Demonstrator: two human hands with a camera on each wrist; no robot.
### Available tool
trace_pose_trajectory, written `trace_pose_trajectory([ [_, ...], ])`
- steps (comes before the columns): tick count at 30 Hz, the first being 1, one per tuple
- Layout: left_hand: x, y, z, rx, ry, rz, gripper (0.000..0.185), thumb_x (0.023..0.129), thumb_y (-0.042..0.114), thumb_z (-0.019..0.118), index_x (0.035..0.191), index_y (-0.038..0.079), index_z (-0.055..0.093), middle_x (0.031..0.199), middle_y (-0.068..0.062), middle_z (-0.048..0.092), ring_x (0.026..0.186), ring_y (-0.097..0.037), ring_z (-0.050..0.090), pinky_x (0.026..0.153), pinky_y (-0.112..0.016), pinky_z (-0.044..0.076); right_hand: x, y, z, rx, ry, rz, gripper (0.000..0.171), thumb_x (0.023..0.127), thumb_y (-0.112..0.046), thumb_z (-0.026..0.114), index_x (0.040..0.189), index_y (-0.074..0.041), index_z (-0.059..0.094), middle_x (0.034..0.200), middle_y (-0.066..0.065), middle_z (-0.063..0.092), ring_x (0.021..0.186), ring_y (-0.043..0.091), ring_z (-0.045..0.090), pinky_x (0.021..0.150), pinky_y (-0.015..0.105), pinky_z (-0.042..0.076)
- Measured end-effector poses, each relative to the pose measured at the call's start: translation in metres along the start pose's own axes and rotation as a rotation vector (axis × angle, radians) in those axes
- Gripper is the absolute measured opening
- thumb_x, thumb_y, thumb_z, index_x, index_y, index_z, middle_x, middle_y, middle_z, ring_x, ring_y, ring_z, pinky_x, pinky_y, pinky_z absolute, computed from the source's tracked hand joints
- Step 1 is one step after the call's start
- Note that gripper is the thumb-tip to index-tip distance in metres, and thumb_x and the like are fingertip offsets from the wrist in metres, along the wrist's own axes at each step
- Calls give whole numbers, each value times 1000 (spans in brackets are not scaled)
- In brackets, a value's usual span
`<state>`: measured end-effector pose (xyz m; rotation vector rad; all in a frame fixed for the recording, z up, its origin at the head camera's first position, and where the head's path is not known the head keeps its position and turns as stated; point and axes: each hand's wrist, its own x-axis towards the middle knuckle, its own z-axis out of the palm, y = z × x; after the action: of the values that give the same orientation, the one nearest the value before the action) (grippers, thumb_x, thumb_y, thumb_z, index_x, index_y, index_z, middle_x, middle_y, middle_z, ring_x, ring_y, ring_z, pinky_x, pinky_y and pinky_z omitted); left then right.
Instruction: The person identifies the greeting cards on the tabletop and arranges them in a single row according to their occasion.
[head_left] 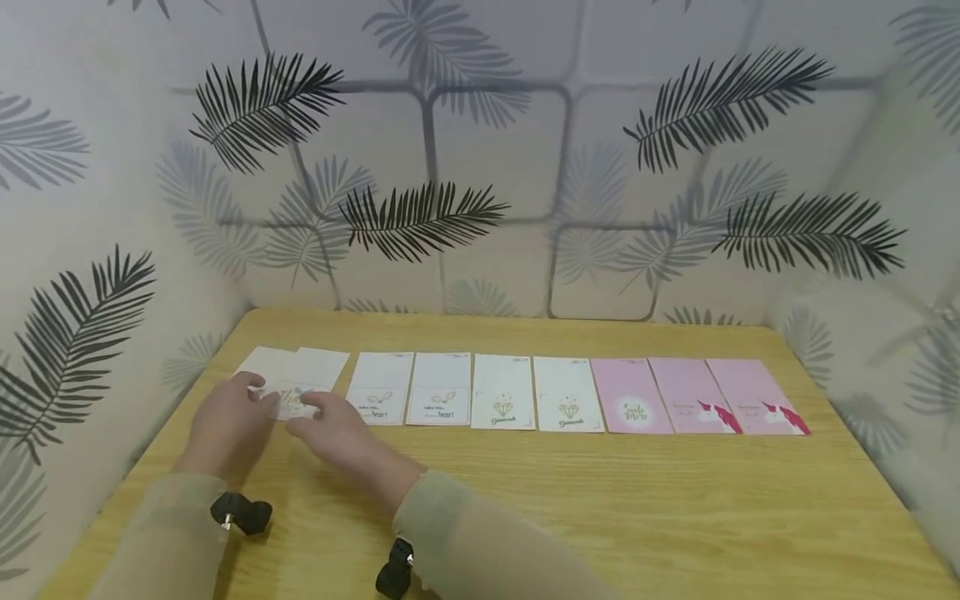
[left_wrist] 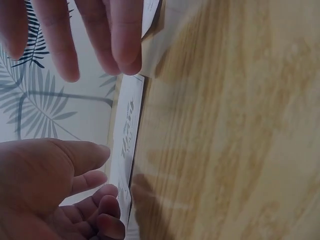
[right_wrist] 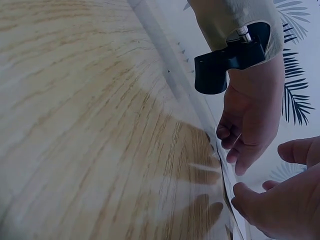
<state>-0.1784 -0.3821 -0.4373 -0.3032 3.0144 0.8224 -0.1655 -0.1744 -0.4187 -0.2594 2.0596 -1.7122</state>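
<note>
A white card with gold "Thank" lettering (head_left: 292,403) lies flat at the left end of a row of cards on the table. My left hand (head_left: 228,421) is at its left side, with thumb and fingertips right at the card in the left wrist view. From the other side my right hand (head_left: 341,437) reaches in, its relaxed fingers (left_wrist: 90,40) spread near the card's right end. Both hands have loosely bent fingers and neither grips anything. Another white card's blank upper part (head_left: 266,360) shows behind the left hand, its lower part hidden.
Rightward along the row lie white cards with wings and "heart" (head_left: 438,387), white diamond cards (head_left: 502,392), a pink card with a white round print (head_left: 632,396) and pink unicorn cards (head_left: 757,396). A leaf-patterned wall (head_left: 495,275) backs the wooden table (head_left: 637,517).
</note>
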Motion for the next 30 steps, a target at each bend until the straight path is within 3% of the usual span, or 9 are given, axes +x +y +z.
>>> trace_pose_trajectory([
  [15, -8, -3, -3, 130, -7, -53, 61, 111, 25, 44, 148, -22, 47, 151, -46, 48, 140, -66, 44, 110, -75, 41, 11, 7, 8, -47, -63, -9, 49, 104, -34, 77, 151, -21, 68, 150, 7, 66, 140, 19, 60, 111, 37, 51],
  [23, -12, -8, -6, 151, 42, -32, 57, 110, 23, 45, 143, -22, 51, 145, -47, 52, 135, -67, 48, 106, -75, 44, 9, 9, 5, -65, -87, -37, 47, 106, -31, 74, 151, -19, 68, 148, 3, 68, 138, 16, 61, 113, 37, 51],
  [27, -11, -3, -2, 112, 41, -31, 57, 111, 26, 44, 143, -20, 54, 142, -46, 56, 132, -65, 53, 102, -74, 47, 6, 8, 6, -83, -15, -39, 45, 105, -28, 74, 149, -21, 69, 146, 2, 69, 136, 16, 63, 111, 37, 52],
  [30, -10, 5, 0, 89, 21, -22, 57, 112, 29, 46, 141, -20, 56, 140, -45, 58, 128, -64, 56, 100, -74, 48, 6, 5, 9, -75, 62, -16, 48, 102, -26, 74, 149, -23, 69, 139, 3, 71, 122, 17, 67, 104, 39, 54],
])
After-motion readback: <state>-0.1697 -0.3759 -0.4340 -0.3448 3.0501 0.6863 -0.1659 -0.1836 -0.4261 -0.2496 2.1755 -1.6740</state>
